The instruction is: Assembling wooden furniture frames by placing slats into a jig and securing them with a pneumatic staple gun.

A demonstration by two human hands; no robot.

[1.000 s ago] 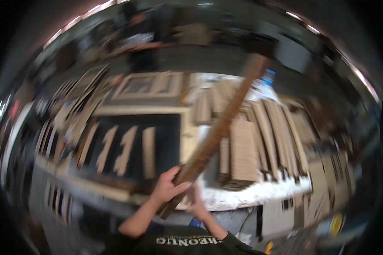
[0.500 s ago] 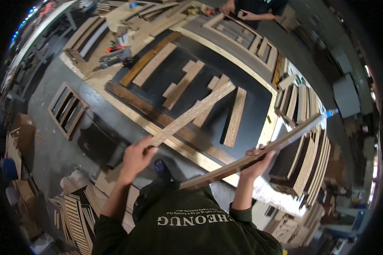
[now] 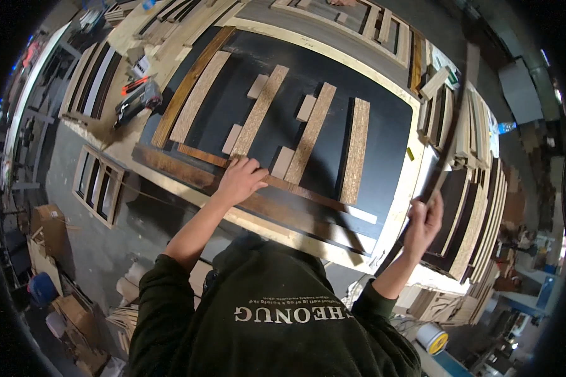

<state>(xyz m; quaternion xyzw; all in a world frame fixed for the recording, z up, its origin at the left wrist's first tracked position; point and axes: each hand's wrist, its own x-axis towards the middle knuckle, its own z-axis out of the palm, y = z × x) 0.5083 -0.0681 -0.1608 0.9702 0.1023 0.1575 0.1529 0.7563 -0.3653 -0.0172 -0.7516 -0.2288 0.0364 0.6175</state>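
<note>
My left hand (image 3: pixel 240 180) is closed over a narrow wooden strip (image 3: pixel 308 193), which lies along the near side of a black board (image 3: pixel 380 144). The strip runs past the near ends of several wood-grain slats (image 3: pixel 356 151) set across the board. Small pale blocks (image 3: pixel 306 108) sit against the two middle slats, some right by my left fingers. At the right, my right hand (image 3: pixel 423 226) grips a second, dark wooden strip (image 3: pixel 449 135) by its lower part. That strip stands tilted up beyond the board's right edge, its upper end blurred.
A brown wooden rail (image 3: pixel 170 164) and a yellowish one (image 3: pixel 192 88) border the board. A power tool (image 3: pixel 141 102) lies at the left. Stacked slats (image 3: pixel 468 235) fill the right side. Across the table is another wooden frame (image 3: pixel 383 38). A small frame (image 3: pixel 99 185) leans below the left edge.
My left hand has brought its strip down onto the board, across the slats' near ends. My right hand has moved right, swinging its strip steeply upward. The view has shifted, leaving the co-worker mostly outside it.
</note>
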